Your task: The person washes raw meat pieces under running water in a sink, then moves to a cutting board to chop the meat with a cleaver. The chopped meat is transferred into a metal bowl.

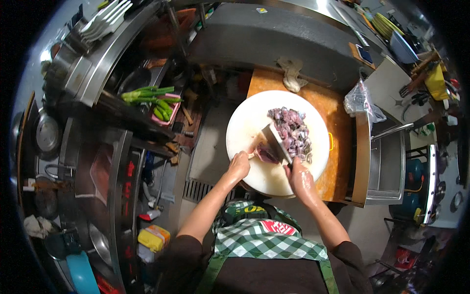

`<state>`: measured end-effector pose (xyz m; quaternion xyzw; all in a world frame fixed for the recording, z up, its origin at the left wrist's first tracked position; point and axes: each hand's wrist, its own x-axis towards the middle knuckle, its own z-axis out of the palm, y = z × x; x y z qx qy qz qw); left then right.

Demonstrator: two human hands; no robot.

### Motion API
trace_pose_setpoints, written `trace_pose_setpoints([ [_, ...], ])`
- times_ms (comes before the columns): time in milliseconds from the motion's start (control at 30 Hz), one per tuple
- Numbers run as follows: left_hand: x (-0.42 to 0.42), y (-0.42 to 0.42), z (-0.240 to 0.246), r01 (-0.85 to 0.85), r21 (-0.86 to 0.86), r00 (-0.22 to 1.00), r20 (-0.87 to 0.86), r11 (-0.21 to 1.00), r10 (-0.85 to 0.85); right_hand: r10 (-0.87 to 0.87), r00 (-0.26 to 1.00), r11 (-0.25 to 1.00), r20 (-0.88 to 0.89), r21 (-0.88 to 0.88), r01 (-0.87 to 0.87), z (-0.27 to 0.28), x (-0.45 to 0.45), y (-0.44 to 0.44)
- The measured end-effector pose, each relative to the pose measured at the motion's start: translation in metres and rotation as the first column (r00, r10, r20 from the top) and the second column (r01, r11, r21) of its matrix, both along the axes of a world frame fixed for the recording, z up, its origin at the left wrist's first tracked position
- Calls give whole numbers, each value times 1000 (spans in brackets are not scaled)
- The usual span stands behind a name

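My right hand (302, 180) grips the handle of a cleaver (274, 139), whose broad blade stands between two lots of dark, purplish meat. Left of the blade lies a larger uncut piece (266, 153), perhaps poultry or fish. My left hand (239, 165) holds the pale, thin end of that piece. To the right of the blade is a pile of chopped chunks (292, 128). Everything rests on a thick, round white cutting board (240, 128). Where exactly the cleaver's edge meets the meat is hidden by the blade.
The board stands on an orange-brown wooden table (337, 165), with a crumpled cloth (292, 75) behind it. A clear plastic bag (361, 101) hangs by the steel sink (385, 172) at right. Green peppers and scallions fill a pink basket (175, 113) at left. A floor drain grate (200, 190) lies below.
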<state>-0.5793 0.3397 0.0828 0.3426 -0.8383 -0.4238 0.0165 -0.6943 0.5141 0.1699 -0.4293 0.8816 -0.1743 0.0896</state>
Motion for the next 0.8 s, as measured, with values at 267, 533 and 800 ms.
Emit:
trace_pose_setpoints([
  [267, 17, 16, -4, -118, 5, 991, 60, 993, 117, -236, 825, 961, 513, -4, 277, 25, -26, 24],
  [533, 14, -2, -24, -114, -49, 990, -90, 992, 109, -29, 998, 946, 48, -322, 43, 70, 14, 17],
  [800, 11, -10, -43, -124, -268, 973, -221, 955, 64, -24, 996, 997, 83, 73, 18, 12, -6, 21],
])
